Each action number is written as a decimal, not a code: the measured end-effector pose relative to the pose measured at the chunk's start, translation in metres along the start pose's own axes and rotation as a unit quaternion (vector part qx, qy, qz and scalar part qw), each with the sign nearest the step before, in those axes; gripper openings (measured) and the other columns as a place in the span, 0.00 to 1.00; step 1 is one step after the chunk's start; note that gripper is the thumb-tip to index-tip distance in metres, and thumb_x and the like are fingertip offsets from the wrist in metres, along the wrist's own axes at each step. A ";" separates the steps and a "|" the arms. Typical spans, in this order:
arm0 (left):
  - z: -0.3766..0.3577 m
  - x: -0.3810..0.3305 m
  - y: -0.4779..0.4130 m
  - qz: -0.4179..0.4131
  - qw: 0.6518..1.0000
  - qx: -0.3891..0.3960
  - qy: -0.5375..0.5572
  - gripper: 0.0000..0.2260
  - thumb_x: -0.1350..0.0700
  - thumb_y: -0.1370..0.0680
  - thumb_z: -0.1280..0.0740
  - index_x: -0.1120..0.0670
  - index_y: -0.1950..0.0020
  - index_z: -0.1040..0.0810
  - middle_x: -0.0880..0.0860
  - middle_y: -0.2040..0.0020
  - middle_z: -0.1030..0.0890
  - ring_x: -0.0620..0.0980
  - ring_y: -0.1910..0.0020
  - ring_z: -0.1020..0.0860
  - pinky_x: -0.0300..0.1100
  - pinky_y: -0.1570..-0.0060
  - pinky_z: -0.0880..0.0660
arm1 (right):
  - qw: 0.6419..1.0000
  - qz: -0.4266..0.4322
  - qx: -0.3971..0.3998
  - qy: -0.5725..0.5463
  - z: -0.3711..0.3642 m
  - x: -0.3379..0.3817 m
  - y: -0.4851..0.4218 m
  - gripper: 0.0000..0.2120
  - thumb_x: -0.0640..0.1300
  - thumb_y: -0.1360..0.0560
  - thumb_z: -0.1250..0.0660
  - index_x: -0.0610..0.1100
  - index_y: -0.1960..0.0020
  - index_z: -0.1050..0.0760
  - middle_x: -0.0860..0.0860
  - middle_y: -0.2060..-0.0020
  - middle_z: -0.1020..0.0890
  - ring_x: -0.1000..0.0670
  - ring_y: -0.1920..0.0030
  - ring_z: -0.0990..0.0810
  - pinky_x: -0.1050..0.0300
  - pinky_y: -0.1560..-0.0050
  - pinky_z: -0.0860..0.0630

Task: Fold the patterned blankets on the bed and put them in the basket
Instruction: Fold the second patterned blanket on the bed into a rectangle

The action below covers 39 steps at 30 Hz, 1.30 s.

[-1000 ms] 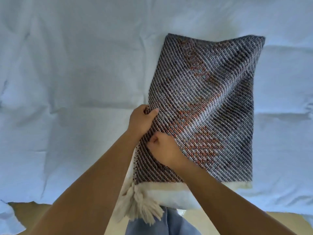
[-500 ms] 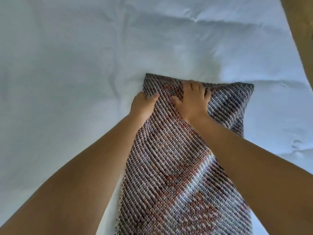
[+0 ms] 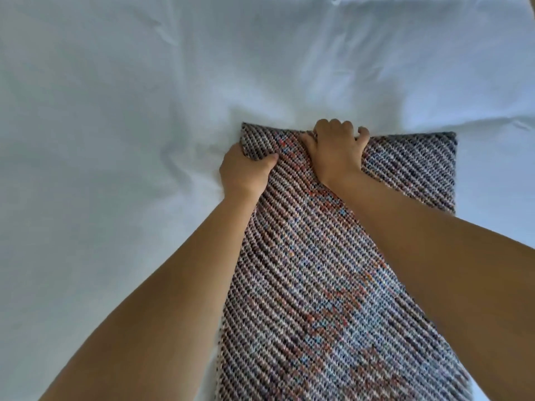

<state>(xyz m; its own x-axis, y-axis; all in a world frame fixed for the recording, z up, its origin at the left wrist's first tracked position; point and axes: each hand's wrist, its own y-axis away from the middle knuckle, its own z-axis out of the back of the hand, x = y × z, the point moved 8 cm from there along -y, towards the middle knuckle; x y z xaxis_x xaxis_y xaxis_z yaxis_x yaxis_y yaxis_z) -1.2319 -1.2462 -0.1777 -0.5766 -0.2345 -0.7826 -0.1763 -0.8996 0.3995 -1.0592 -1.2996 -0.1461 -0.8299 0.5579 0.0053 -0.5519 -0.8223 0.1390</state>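
Since half a second ago the right hand has slid up to the far edge of the blanket, where its fingers now curl over the top hem and clench it instead of lying flat on the weave. The left hand holds as before, clenched on the blanket's far left corner with the thumb on top. The blanket lies as a long folded strip on the white bed, running from the hands toward the person.
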 end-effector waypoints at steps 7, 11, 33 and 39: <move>0.018 0.008 0.012 0.015 0.999 -0.045 -0.025 0.27 0.42 0.34 0.26 0.56 0.45 0.30 0.47 0.54 0.26 0.47 0.57 0.27 0.38 0.56 0.30 | 0.996 0.075 -0.011 0.051 0.010 -0.027 0.026 0.27 0.61 0.22 0.53 0.43 0.34 0.36 0.42 0.39 0.29 0.40 0.35 0.34 0.34 0.31 0.53; 0.022 0.018 0.030 0.016 0.994 -0.044 -0.103 0.25 0.38 0.31 0.31 0.57 0.47 0.29 0.50 0.55 0.26 0.51 0.56 0.26 0.41 0.59 0.32 | 0.992 0.046 0.029 0.114 0.018 -0.078 0.033 0.38 0.70 0.28 0.58 0.42 0.34 0.36 0.42 0.37 0.30 0.40 0.34 0.35 0.32 0.31 0.54; -0.003 -0.013 0.073 -0.065 0.912 -0.230 -0.334 0.26 0.48 0.21 0.45 0.58 0.26 0.44 0.63 0.30 0.37 0.62 0.31 0.39 0.58 0.34 0.44 | 0.983 0.118 -0.110 -0.084 0.019 -0.116 0.008 0.24 0.53 0.23 0.42 0.38 0.34 0.33 0.36 0.37 0.29 0.35 0.35 0.33 0.38 0.33 0.41; -0.092 -0.009 0.183 -0.146 0.885 -0.041 -0.441 0.25 0.43 0.21 0.60 0.50 0.26 0.59 0.51 0.25 0.58 0.50 0.27 0.67 0.55 0.31 0.65 | 0.968 0.213 0.043 -0.128 -0.021 -0.081 0.160 0.28 0.54 0.21 0.56 0.41 0.26 0.50 0.44 0.26 0.46 0.46 0.27 0.54 0.43 0.30 0.60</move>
<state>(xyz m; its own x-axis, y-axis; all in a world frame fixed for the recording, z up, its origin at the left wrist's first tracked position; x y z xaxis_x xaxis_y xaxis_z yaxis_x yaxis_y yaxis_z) -1.1854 -1.4421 -0.1415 -0.9206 0.3585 -0.1550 -0.3830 -0.9064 0.1785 -1.0819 -1.4782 -0.1450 -0.9269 0.1889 0.3243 -0.1463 -0.9776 0.1513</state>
